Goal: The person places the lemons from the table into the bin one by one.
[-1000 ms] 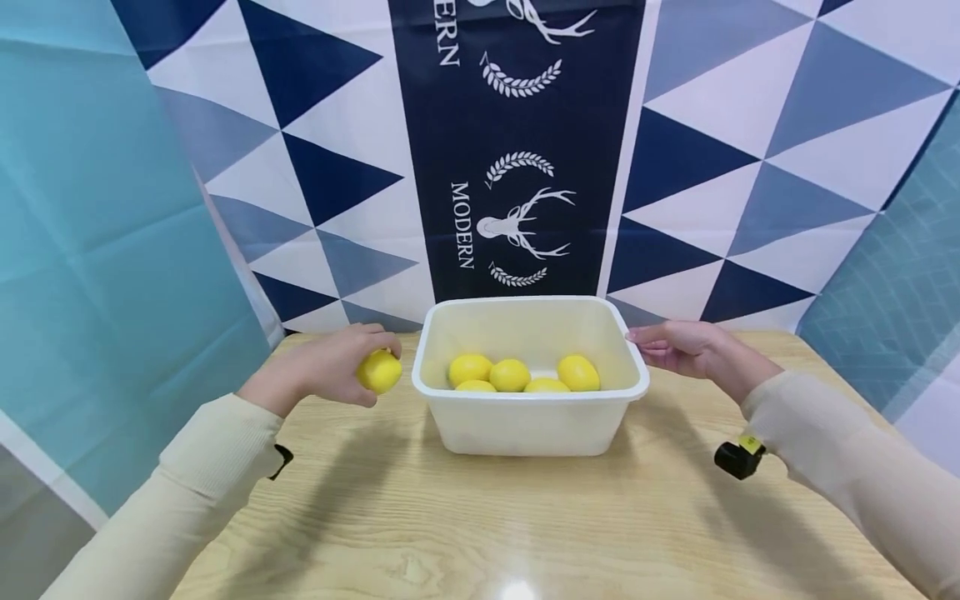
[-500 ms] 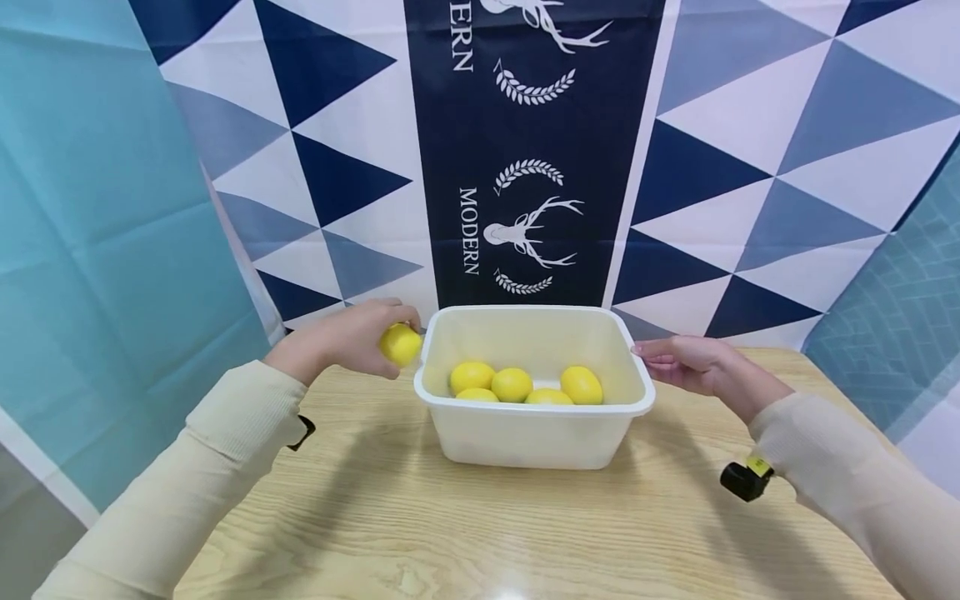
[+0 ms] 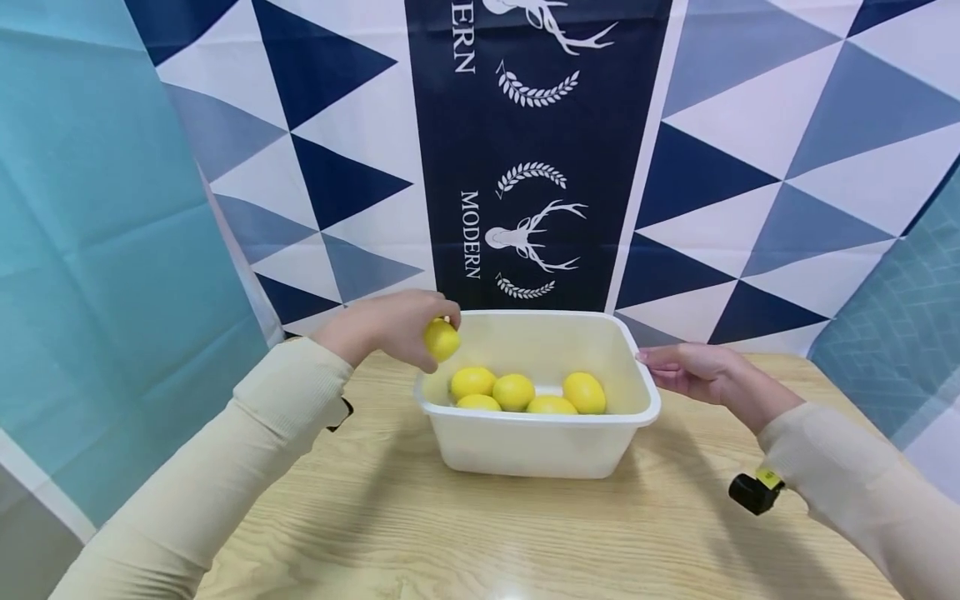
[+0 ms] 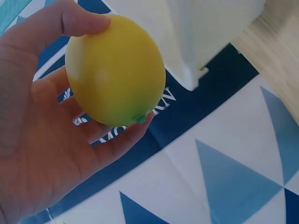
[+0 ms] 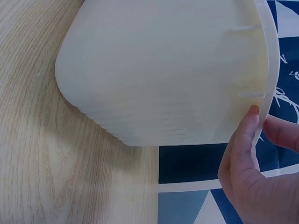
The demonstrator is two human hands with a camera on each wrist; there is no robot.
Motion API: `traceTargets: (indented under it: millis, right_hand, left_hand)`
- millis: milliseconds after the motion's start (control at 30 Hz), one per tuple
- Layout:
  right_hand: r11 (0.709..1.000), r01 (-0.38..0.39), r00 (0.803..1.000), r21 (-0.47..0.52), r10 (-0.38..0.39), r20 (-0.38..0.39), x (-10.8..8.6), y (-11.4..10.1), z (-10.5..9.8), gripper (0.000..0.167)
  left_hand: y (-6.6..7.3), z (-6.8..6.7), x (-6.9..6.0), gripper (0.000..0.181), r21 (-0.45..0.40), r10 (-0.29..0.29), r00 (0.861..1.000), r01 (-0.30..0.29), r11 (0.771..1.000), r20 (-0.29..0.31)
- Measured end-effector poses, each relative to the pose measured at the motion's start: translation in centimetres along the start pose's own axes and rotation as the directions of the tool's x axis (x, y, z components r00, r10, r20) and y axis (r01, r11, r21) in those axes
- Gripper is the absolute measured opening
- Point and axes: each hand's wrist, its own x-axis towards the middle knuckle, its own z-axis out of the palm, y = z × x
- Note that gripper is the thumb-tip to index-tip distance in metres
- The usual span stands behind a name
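Observation:
My left hand holds a yellow lemon above the left end of a white plastic tub. In the left wrist view the lemon has a green tip, with the thumb on one side and fingers round the other. Several more lemons lie on the tub's floor, some partly hidden by its front wall. At the tub's right end my right hand grips the rim; the right wrist view has the thumb and fingers on either side of it.
The tub stands on a light wooden table. Behind it hangs a patterned cloth with triangles and deer heads; a teal cloth hangs at the left. A small black camera is strapped below the right wrist.
My left hand has carried the lemon rightward and up, from beside the tub to over its left end. The right hand stays at the right rim. The head view has shifted slightly.

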Motion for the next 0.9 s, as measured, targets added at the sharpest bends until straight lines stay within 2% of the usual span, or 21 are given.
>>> traceTargets:
  millis: [300, 533, 900]
  right_hand:
    - [1.000, 0.015, 1.000, 0.020, -0.015, 0.001, -0.2, 0.0, 0.2, 0.016]
    - [1.000, 0.012, 1.000, 0.016, -0.012, 0.006, 0.0, -0.1, 0.2, 0.018]
    - [1.000, -0.011, 0.999, 0.028, 0.010, 0.031, 0.2, -0.3, 0.0, 0.019]
  left_hand:
    - [2.5, -1.5, 2.5, 0.047, 0.015, 0.027, 0.999, -0.027, 1.000, 0.040]
    - [3.6, -2.4, 4.5, 0.043, 0.062, 0.065, 0.996, -0.070, 0.996, 0.067]
    - [5.4, -2.5, 6.5, 0.042, -0.007, 0.072, 0.993, -0.072, 0.997, 0.094]
